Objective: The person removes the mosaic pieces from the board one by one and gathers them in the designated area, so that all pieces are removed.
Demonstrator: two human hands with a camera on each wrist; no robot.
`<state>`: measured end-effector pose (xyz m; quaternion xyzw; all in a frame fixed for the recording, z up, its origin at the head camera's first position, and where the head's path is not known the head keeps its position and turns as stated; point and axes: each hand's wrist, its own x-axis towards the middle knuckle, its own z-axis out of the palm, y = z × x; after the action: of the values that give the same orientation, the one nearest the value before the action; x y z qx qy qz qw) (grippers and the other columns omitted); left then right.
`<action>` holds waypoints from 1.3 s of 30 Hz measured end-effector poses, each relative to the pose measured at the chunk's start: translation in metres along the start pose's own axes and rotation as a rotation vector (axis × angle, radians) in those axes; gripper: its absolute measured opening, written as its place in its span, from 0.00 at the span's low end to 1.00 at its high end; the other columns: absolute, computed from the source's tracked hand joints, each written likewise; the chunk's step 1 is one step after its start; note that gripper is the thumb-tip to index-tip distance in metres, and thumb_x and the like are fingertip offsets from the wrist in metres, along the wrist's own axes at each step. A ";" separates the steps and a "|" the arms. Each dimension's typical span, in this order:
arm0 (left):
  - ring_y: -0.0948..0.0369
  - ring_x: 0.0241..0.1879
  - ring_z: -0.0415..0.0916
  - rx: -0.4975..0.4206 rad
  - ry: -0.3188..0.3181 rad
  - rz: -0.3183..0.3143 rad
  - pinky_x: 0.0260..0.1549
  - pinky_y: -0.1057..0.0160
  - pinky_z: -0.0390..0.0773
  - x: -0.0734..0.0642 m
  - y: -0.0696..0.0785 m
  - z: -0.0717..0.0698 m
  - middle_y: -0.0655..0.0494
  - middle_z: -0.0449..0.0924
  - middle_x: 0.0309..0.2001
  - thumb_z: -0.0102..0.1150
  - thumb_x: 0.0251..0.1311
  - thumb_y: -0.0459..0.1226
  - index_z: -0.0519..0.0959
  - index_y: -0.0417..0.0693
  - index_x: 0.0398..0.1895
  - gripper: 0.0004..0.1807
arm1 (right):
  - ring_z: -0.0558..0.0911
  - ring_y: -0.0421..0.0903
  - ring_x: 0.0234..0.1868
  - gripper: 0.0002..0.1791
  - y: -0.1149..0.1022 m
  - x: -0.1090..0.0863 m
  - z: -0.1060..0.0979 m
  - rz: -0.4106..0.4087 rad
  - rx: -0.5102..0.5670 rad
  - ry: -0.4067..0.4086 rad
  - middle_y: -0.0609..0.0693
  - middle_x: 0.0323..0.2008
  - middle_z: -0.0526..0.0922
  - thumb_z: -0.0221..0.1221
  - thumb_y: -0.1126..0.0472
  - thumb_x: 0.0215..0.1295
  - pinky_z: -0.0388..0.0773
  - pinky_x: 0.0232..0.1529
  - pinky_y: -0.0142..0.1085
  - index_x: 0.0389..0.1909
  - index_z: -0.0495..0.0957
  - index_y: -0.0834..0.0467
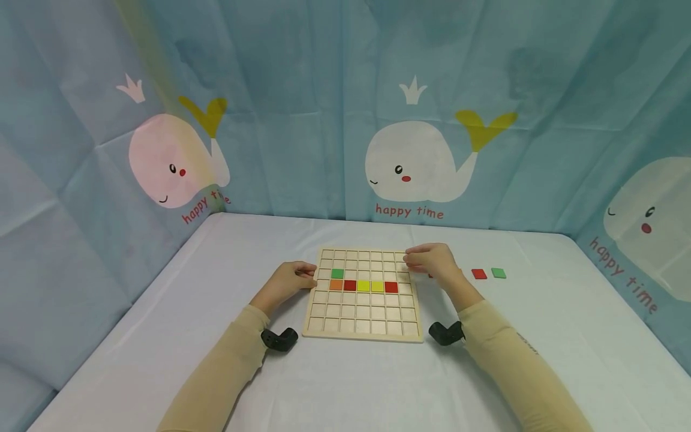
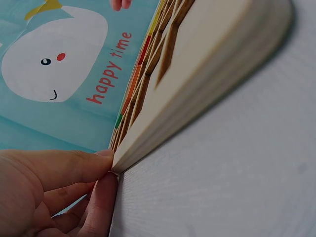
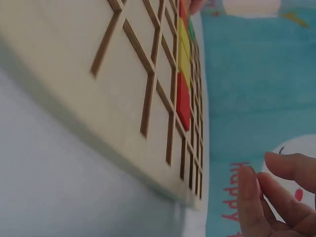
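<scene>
A square wooden grid board (image 1: 363, 339) lies on the table. A row of coloured square tiles crosses its middle: an orange tile (image 1: 336, 285), a dark red one (image 1: 349, 285), two yellow ones (image 1: 370, 286) and a red one (image 1: 391, 287). Above the orange one sits a green tile (image 1: 337, 273). My left hand (image 1: 288, 281) pinches the board's left edge; the left wrist view shows the thumb (image 2: 81, 165) on the rim. Beside the upper right edge is my right hand (image 1: 434, 262). Its fingers are loosely bent and apart from the board in the right wrist view, with nothing visible between them.
Right of the board lie a loose red tile (image 1: 478, 274) and a loose green tile (image 1: 499, 273). Another red tile (image 1: 430, 276) is mostly hidden by the right hand. A blue whale-print curtain (image 1: 302, 150) stands behind the white table (image 1: 335, 390).
</scene>
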<state>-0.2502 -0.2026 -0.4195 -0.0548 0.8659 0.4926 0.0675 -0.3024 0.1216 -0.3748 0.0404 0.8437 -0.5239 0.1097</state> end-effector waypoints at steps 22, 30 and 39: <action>0.56 0.46 0.78 0.002 -0.004 0.007 0.46 0.61 0.78 0.000 0.000 -0.001 0.44 0.81 0.52 0.65 0.59 0.33 0.76 0.38 0.61 0.25 | 0.89 0.49 0.37 0.14 -0.020 0.000 0.056 -0.014 0.092 -0.154 0.60 0.44 0.88 0.64 0.62 0.65 0.84 0.46 0.37 0.47 0.83 0.67; 0.56 0.46 0.78 -0.001 -0.006 0.012 0.47 0.60 0.78 -0.001 0.000 -0.002 0.44 0.81 0.52 0.65 0.59 0.33 0.76 0.37 0.61 0.25 | 0.88 0.47 0.36 0.15 -0.025 0.000 0.074 0.033 0.175 -0.202 0.62 0.46 0.87 0.64 0.66 0.64 0.85 0.41 0.35 0.49 0.82 0.71; 0.56 0.46 0.78 0.006 -0.001 0.005 0.46 0.61 0.78 0.001 -0.002 0.000 0.44 0.81 0.52 0.65 0.59 0.33 0.77 0.38 0.61 0.25 | 0.87 0.42 0.31 0.14 -0.028 0.000 0.087 -0.001 0.182 -0.222 0.61 0.43 0.87 0.65 0.67 0.64 0.85 0.40 0.35 0.47 0.82 0.71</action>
<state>-0.2512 -0.2037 -0.4218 -0.0525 0.8675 0.4902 0.0670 -0.2951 0.0315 -0.3872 -0.0084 0.7753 -0.5996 0.1981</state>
